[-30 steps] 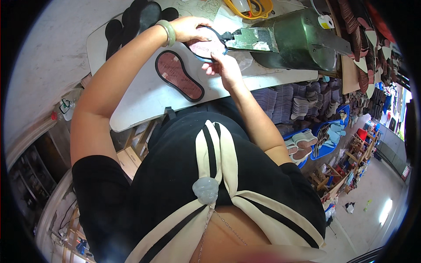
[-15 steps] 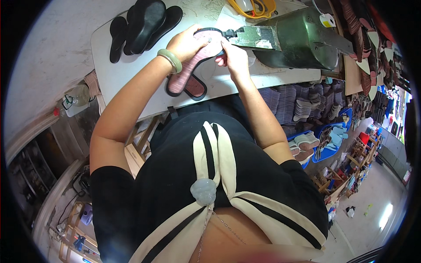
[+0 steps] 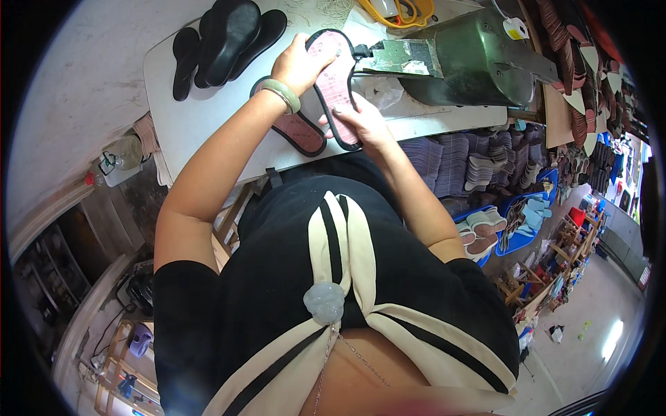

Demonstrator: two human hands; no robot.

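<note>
Between my two hands is a pink shoe sole (image 3: 335,73) with a black bound edge, tilted beside the sewing machine's arm. My left hand (image 3: 297,66) grips its left side near the wide end, thumb on the pink face. Lower down, my right hand (image 3: 364,123) pinches the narrower end, thumb on top. A second pink sole with black edging (image 3: 298,128) lies on the white table (image 3: 166,132), partly under my left wrist and its pale green bangle. The green machine arm (image 3: 402,57) points at the held sole's right edge; the stitching point is hard to make out.
Black soles (image 3: 232,45) are piled at the table's far left. The green machine body (image 3: 479,59) takes up the right side. A yellow basket (image 3: 402,12) sits at the back. Stacks of grey soles (image 3: 451,159) and blue trays of slippers (image 3: 479,232) stand to the right.
The held sole has turned more upright and shifted right, off the lower sole. My right hand has slid from the machine's tip down to the sole's near end.
</note>
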